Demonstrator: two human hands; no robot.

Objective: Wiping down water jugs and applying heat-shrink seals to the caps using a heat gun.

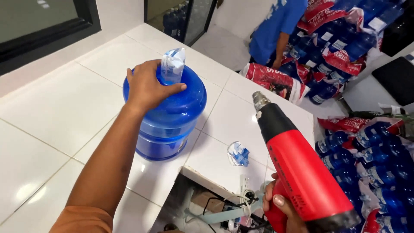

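A large blue water jug [170, 123] stands upright on the white tiled floor. A loose plastic seal sleeve [173, 64] sits over its neck. My left hand [146, 86] rests on the jug's shoulder, with thumb and fingers around the base of the sleeve. My right hand [282, 209] grips the handle of a red and black heat gun [297, 164]. Its metal nozzle [260, 100] points up and to the left, toward the jug but well apart from it.
A crumpled plastic scrap [238, 154] lies on the floor tiles [64, 99]. A box with cables and a power strip [207, 203] sits below. Piles of bottled water packs [371, 164] fill the right. A person in a blue shirt [276, 26] bends over bottles at the back.
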